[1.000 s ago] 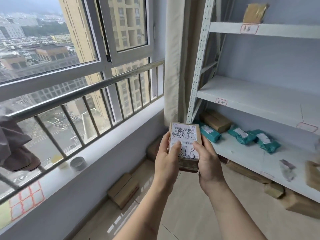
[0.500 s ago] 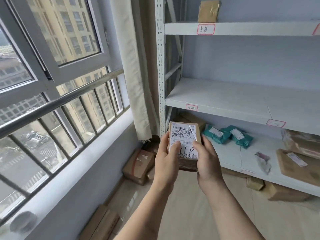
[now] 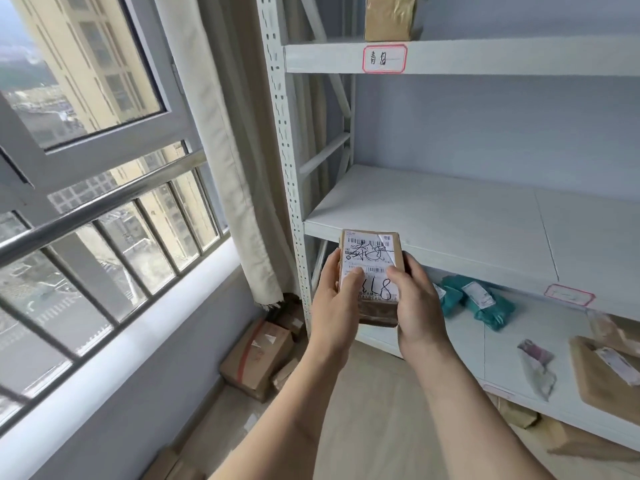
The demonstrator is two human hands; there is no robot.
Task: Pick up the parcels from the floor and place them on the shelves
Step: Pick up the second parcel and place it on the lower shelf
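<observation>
I hold a small brown cardboard parcel with a white shipping label and black handwriting, upright in front of me. My left hand grips its left side and my right hand its right side, thumbs on the label. The parcel is level with the front edge of the bare middle shelf of a white metal rack. More cardboard parcels lie on the floor by the rack's left post.
The lower shelf holds teal bags, a plastic pouch and brown parcels. A taped box stands on the top shelf. A window with a metal rail and a curtain are on the left.
My view has swung right and closer to the rack; the shelves now fill the right half. Both hands keep the same grip on the parcel, which sits a little higher against the middle shelf.
</observation>
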